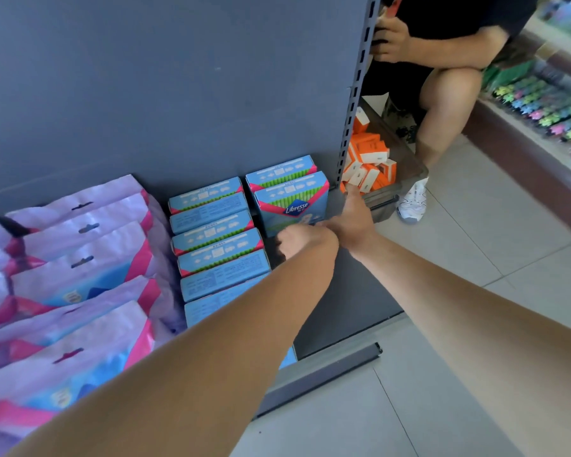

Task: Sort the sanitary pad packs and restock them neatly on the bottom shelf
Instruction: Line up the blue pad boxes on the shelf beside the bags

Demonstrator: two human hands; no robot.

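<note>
Here, on the bottom shelf [350, 301]: pink soft packs [70, 291] at left, a row of blue boxes [218, 245] beside them. Further in, left hand [302, 240] and right hand [351, 219] at the front Libresse box [292, 202]; grip obscured, cannot tell. Beyond the upright, a bin of orange boxes [370, 159] beside a crouching person [442, 77].

Blue boxed packs [216, 245] in 2 rows, pink-white bagged packs [70, 275] left, bottom shelf [340, 301].

You're in a shop: grey slotted shelving [356, 103], stocked Libresse boxes [218, 245], a crate of orange cartons [370, 159], tiled aisle floor [475, 232].
</note>
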